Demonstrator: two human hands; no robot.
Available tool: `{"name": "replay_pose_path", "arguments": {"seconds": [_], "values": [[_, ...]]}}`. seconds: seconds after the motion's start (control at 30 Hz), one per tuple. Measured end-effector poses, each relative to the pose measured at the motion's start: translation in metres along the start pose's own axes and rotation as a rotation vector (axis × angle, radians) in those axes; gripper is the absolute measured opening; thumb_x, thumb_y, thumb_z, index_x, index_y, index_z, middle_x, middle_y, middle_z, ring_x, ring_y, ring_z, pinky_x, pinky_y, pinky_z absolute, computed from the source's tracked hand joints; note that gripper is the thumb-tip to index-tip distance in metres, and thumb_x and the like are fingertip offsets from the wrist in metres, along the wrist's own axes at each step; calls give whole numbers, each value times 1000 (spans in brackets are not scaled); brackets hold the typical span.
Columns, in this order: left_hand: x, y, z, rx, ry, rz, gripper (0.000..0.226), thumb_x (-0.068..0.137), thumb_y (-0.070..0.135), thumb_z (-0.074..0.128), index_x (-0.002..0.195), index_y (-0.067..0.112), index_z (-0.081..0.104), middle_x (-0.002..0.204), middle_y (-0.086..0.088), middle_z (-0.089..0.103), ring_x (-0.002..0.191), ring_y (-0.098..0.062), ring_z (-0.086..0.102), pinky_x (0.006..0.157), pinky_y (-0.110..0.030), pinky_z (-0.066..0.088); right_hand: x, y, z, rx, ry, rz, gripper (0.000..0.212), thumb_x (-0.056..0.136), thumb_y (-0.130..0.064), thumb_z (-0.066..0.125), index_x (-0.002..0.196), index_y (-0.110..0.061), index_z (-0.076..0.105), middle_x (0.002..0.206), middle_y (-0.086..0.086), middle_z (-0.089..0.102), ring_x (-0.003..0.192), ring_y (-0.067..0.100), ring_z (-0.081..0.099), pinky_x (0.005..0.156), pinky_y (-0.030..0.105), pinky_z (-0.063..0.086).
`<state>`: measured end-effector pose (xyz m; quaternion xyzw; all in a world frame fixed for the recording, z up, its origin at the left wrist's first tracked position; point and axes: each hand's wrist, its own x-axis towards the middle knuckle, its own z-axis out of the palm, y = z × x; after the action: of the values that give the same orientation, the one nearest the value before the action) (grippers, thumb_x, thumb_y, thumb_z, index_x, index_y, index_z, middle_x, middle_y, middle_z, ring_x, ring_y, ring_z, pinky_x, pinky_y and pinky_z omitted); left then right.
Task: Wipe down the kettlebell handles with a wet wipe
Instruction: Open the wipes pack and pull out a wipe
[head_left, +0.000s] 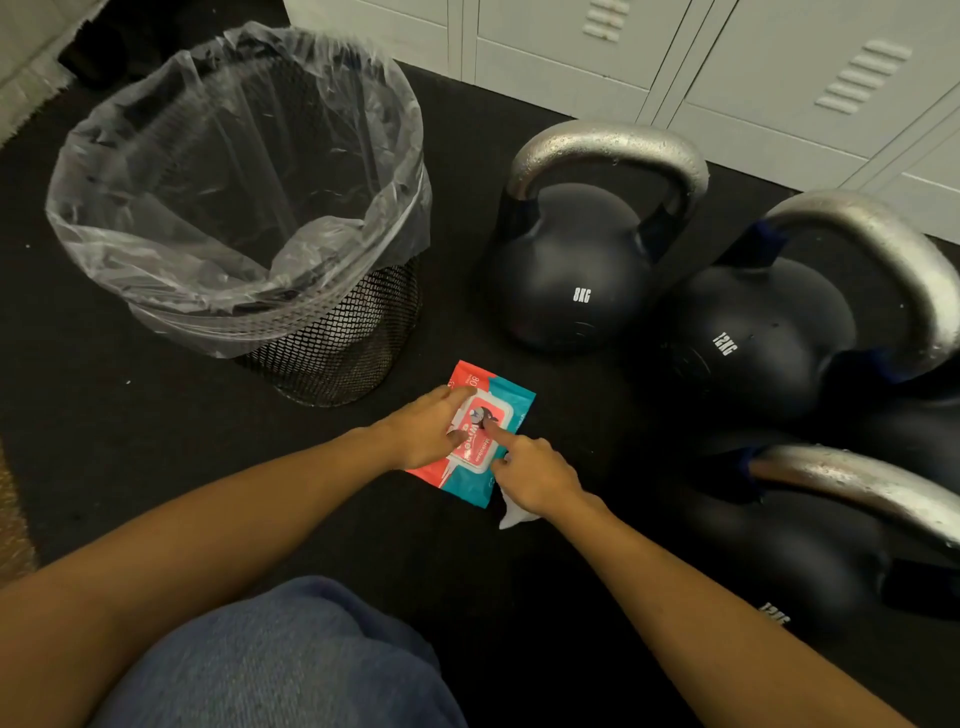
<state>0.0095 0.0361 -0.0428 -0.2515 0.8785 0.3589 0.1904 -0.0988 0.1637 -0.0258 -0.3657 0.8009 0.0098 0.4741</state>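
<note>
The right hand presses its straight forefinger on the lid of the wipes pack while curled fingers hold a white wipe. The left hand lies flat, fingers spread, on the pack. Three kettlebells stand right of the pack, a lined bin behind it to the left.

Open floor separates mesh bin from crowded kettlebells.

Bare forearms, blue-grey trousers

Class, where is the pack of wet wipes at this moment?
In the head view, the pack of wet wipes lies on the dark floor, between the bin and the 8KG kettlebell, under both hands.
</note>
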Motion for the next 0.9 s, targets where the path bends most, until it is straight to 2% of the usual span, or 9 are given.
{"name": "replay_pose_path", "arguments": {"seconds": [0.1,0.17,0.23,0.37,0.5,0.63,0.73,0.83,0.9], "values": [[-3,0,3,442,18,89,66,97,27,50,152,28,12,151,-6,18,131,-21,32,101,-35,42,-1,0,1,-210,41,-21,62,103,-35,41,154,-40,6,128,4,52,101,15,58,86,35,54],[-1,0,5,599,20,122,66,97,29,50,152,26,14,152,-8,18,133,-24,29,105,-38,36,1,-1,0,-286,44,-14,63,102,-36,42,154,-39,6,127,5,51,102,17,57,89,37,52],[2,0,7,641,22,113,67,96,31,52,152,25,15,151,-8,19,133,-24,28,105,-39,35,3,-3,-1,-323,44,-11,63,102,-36,43,154,-37,8,127,6,51,103,18,57,91,38,51],[4,0,7,650,-1,93,68,95,33,55,151,27,16,151,-8,20,134,-25,27,106,-42,34,4,-7,0,-335,64,-6,54,100,-33,49,150,-27,26,123,7,54,103,19,59,93,40,51],[4,3,-1,670,-83,47,62,99,37,46,152,32,13,154,-9,17,136,-27,23,107,-46,33,2,-9,0,-415,22,-19,67,100,-31,50,154,-30,11,124,8,52,105,20,57,94,40,51],[6,19,-13,588,-182,-20,54,100,39,40,150,33,22,152,-9,20,136,-28,23,105,-47,32,5,-16,-23,-278,-65,-17,47,101,-34,46,146,-23,36,130,8,52,113,21,55,99,39,47],[12,29,-22,433,-193,-27,44,97,36,47,138,22,47,139,-8,41,124,-24,41,97,-42,40,-3,-22,-52,-86,-120,-92,49,98,-38,52,144,-27,42,142,6,48,125,23,50,101,37,42],[13,50,-45,-39,-68,-39,30,97,21,47,124,12,59,118,-9,62,99,-19,61,84,-34,50,-26,-22,-91,20,-16,-163,55,92,-29,64,142,-24,44,137,4,50,114,18,52,89,30,45],[8,69,-67,-434,4,-45,34,96,6,43,127,11,57,122,-4,61,108,-16,59,92,-30,48,-47,-19,-119,78,72,-214,56,90,-19,66,141,-23,44,130,0,50,111,16,52,88,29,46]]}}
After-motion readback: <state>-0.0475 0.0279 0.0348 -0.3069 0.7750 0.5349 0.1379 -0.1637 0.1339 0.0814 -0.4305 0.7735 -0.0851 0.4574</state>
